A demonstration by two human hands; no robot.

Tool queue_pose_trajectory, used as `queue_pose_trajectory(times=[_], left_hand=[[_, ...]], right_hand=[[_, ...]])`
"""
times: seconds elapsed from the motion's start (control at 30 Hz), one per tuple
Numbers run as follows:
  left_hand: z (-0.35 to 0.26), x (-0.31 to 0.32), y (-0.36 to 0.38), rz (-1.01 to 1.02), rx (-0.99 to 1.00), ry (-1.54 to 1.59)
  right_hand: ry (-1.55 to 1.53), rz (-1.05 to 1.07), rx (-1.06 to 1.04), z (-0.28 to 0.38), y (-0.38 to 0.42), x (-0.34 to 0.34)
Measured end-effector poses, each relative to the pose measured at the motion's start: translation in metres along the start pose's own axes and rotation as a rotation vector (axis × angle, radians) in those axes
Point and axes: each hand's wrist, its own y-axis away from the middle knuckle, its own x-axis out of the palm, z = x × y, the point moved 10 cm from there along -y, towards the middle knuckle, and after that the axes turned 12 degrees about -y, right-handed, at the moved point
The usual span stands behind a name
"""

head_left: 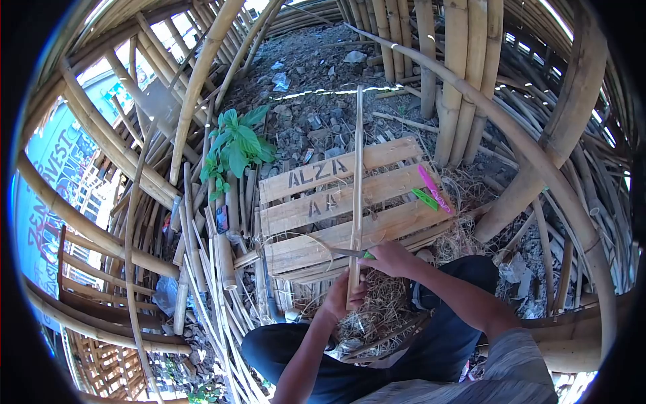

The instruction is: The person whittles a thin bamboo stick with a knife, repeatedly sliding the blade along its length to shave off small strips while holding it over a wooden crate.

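Observation:
My left hand (342, 295) is wrapped round the lower end of a long, flat bamboo strip (358, 168). The strip points away from me across a slatted wooden crate (289, 249) lettered "ALZA" and "AA". In my right hand (393, 260) is a knife with a green handle (367, 255). Its blade (344, 252) lies across the strip just above my left hand, pointing left. A thin curled shaving (296, 237) arcs over the crate left of the blade. On the crate's right side lie a pink-handled tool (433, 185) and a green one (424, 199).
Pale shavings (380, 316) cover the ground between my knees. Thin bamboo strips (219, 296) lean on the left, near a leafy plant (237, 145). Thick bamboo posts (457, 81) and a slanting pole (501, 124) stand on the right. Stony ground (313, 74) lies beyond the crate.

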Motion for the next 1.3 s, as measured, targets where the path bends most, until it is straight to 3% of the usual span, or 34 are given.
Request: queue_pose_trajectory(times=[0.03, 0.1, 0.13, 0.23, 0.27, 0.33, 0.4, 0.47, 0.53, 0.57, 0.63, 0.67, 0.73, 0.8, 0.83, 0.87, 0.93, 1.0, 1.03, 1.07, 1.13, 1.2, 1.27, 1.3], left_hand=[[0.000, -0.003, 0.000, -0.002, -0.008, -0.008], [0.002, -0.031, 0.007, -0.287, -0.082, -0.190], [-0.001, -0.022, 0.011, -0.287, -0.089, -0.192], [-0.045, -0.021, 0.035, -0.674, -0.072, -0.805], [-0.046, -0.020, 0.036, -0.673, -0.074, -0.810], [-0.070, -0.015, 0.039, -0.758, 0.034, -1.203], [-0.070, -0.032, 0.034, -0.774, 0.086, -1.310], [-0.077, -0.029, 0.033, -0.813, 0.265, -1.572], [-0.069, -0.030, 0.036, -0.828, 0.230, -1.594], [-0.071, -0.014, 0.040, -0.816, 0.331, -1.698], [-0.076, 0.032, 0.052, -0.795, 0.536, -1.889], [-0.078, 0.033, 0.052, -0.794, 0.539, -1.887], [-0.075, 0.007, 0.051, -0.823, 0.284, -1.664], [-0.086, 0.009, 0.054, -0.823, 0.228, -1.606], [-0.086, 0.005, 0.057, -0.825, 0.162, -1.554], [-0.083, 0.000, 0.059, -0.838, 0.162, -1.535], [-0.087, 0.018, 0.067, -0.858, 0.384, -1.787], [-0.085, 0.028, 0.072, -0.839, 0.360, -1.798], [-0.082, 0.020, 0.069, -0.797, 0.216, -1.621], [-0.073, 0.012, 0.065, -0.746, 0.082, -1.441], [-0.075, 0.012, 0.066, -0.738, 0.122, -1.465], [-0.078, 0.015, 0.069, -0.743, 0.156, -1.490], [-0.079, 0.037, 0.073, -0.764, 0.277, -1.725], [-0.071, 0.029, 0.072, -0.762, 0.305, -1.782]], right_hand=[[-0.005, -0.010, 0.003, 0.000, 0.001, -0.002], [-0.067, 0.030, 0.073, -0.004, 0.003, -0.003], [-0.071, 0.026, 0.078, -0.002, 0.003, -0.007], [-0.130, 0.081, 0.244, -0.011, 0.003, -0.006], [-0.147, 0.101, 0.217, -0.007, 0.004, -0.002], [-0.166, 0.109, 0.195, -0.005, 0.004, 0.007], [-0.156, -0.043, 0.015, 0.009, 0.003, 0.009], [-0.121, -0.082, 0.036, 0.002, 0.004, 0.018], [0.023, -0.226, -0.017, 0.005, 0.003, -0.003], [0.064, -0.299, 0.007, -0.015, -0.005, -0.010], [0.092, -0.366, 0.355, -0.073, -0.016, -0.046], [0.096, -0.367, 0.354, -0.070, -0.018, -0.058], [-0.026, -0.233, 0.395, -0.062, -0.019, -0.060], [-0.131, -0.137, 0.350, -0.049, -0.020, -0.019], [-0.185, -0.136, 0.180, -0.032, -0.021, 0.002], [-0.244, -0.130, 0.010, -0.016, -0.021, 0.014], [-0.174, -0.100, -0.001, -0.015, -0.025, 0.002], [-0.126, -0.288, 0.141, -0.047, -0.034, -0.041], [0.051, -0.382, -0.043, -0.028, -0.035, -0.056], [0.058, -0.389, -0.046, -0.026, -0.034, -0.055], [-0.004, -0.312, 0.057, -0.023, -0.032, -0.037], [-0.019, -0.203, -0.005, -0.011, -0.033, -0.023], [-0.025, -0.152, 0.039, -0.025, -0.033, -0.018], [0.008, -0.163, 0.297, -0.060, -0.034, -0.033]])
